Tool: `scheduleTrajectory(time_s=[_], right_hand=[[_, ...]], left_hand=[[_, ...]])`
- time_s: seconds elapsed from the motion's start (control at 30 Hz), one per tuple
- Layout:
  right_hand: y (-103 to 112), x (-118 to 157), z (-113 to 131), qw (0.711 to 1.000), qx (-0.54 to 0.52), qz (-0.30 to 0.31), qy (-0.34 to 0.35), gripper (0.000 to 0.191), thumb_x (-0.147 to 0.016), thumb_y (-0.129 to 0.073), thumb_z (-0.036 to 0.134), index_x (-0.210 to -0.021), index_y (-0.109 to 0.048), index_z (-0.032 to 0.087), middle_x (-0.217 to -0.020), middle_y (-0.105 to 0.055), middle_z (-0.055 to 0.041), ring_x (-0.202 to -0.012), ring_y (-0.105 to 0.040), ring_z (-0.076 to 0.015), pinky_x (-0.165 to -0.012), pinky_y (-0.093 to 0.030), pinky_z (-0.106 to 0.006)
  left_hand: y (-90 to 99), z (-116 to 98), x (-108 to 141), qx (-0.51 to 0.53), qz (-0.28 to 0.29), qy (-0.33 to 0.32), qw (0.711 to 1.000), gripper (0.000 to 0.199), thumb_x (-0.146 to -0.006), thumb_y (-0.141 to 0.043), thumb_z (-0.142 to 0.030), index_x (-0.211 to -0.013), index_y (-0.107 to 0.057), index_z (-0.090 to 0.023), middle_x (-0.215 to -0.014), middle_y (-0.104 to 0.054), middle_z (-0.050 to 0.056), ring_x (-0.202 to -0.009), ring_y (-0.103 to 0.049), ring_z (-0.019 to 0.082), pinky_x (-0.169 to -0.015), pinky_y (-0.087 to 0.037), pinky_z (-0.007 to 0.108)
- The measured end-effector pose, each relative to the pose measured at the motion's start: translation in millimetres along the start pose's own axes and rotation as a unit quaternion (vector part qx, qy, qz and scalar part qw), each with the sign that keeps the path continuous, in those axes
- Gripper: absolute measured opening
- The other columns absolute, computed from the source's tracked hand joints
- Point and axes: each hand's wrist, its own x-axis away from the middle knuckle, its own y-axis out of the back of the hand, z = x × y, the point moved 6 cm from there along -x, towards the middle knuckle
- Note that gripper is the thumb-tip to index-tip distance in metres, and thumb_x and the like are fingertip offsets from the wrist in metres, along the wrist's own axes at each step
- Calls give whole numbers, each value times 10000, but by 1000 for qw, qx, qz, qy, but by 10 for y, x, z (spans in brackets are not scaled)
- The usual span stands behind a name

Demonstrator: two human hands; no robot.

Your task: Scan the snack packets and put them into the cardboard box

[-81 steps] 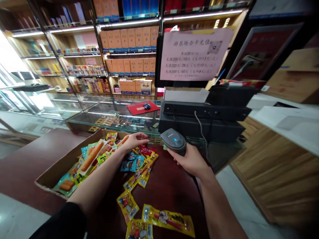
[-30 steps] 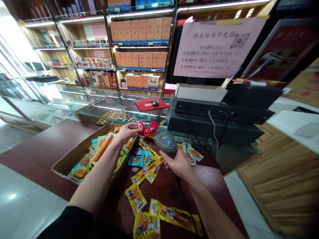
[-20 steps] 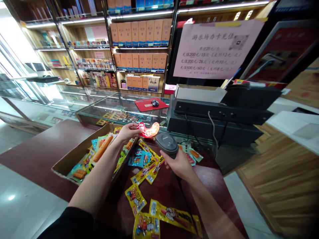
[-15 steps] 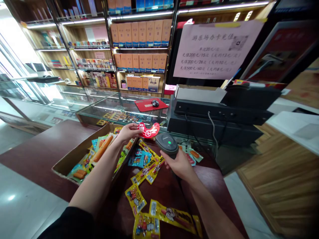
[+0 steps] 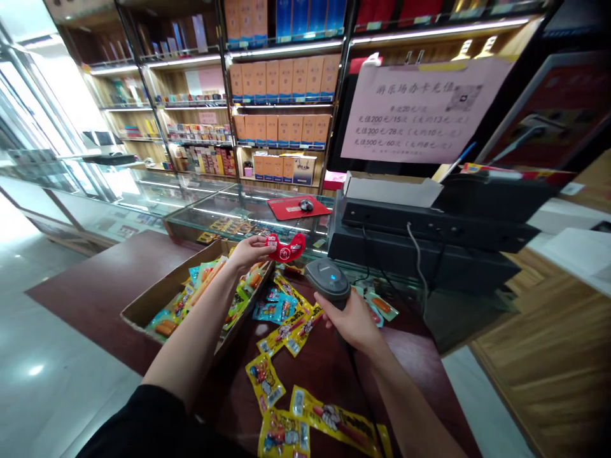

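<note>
My left hand [image 5: 252, 252] pinches one end of a red curved packet [image 5: 286, 249] above the far edge of the dark red table. Just right of the packet, my right hand [image 5: 352, 318] is wrapped round a grey handheld scanner [image 5: 328, 278], whose small light shows blue. Scanner and packet are apart. Under my left forearm, a cardboard box [image 5: 138, 313] holds several snack packets. Yellow packets [image 5: 334, 416] and blue packets [image 5: 277, 308] lie on the table between my arms. More small packets [image 5: 383, 305] lie beyond my right hand.
A glass counter [image 5: 200, 213] behind the table bears a red mouse pad [image 5: 281, 208] with a mouse [image 5: 306, 205]. Black equipment [image 5: 429, 219] with cables stands at the right under a paper sign [image 5: 420, 114]. Shelves of boxes [image 5: 281, 130] line the back.
The view has shifted, so the scene sits lower and further right. The scanner's light has turned from green to blue. Both hands keep their hold, and the red packet is tilted slightly differently.
</note>
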Motion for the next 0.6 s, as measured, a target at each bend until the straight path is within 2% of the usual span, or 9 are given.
scheduleTrajectory(time_s=[0.17,0.3,0.4,0.5,0.6], right_hand=[[-50,32,57,1000,-14,20,6,321,-790,-579,442,-900,-683,160,-584,-678,-54,-570,-662,-227,-498,-504,-294],[-138,75,106,1000,-11,23,13,329,-773,-600,426,-941,-681,155,-637,-698,-63,-627,-673,-244,-511,-505,-304],[-260,134,155,999,-13,47,20,337,-773,-602,421,-966,-678,156,-651,-701,-59,-627,-670,-243,-516,-507,-312],[-394,199,217,996,-10,80,34,334,-778,-601,410,-986,-672,159,-645,-696,-50,-659,-674,-246,-537,-514,-317],[-486,246,266,994,-9,96,49,314,-772,-611,404,-959,-678,160,-659,-697,-52,-706,-680,-254,-561,-520,-319]], left_hand=[[488,-86,254,-38,-18,3,999,465,-486,-859,-309,-813,-583,-127,-789,-692,55,-683,-667,148,-680,-549,285],[1000,-67,680,-73,-43,18,996,455,-504,-851,-322,-810,-575,-131,-786,-693,55,-680,-667,152,-661,-546,280],[1316,-39,1035,-89,-68,36,993,452,-516,-845,-334,-824,-580,-136,-810,-698,64,-698,-670,156,-655,-542,267],[1515,-20,1314,-99,-82,54,990,461,-515,-843,-348,-845,-596,-142,-826,-704,77,-716,-675,172,-643,-542,267],[1637,-25,1462,-109,-88,62,988,469,-528,-832,-369,-885,-628,-144,-857,-709,92,-740,-673,176,-660,-542,270]])
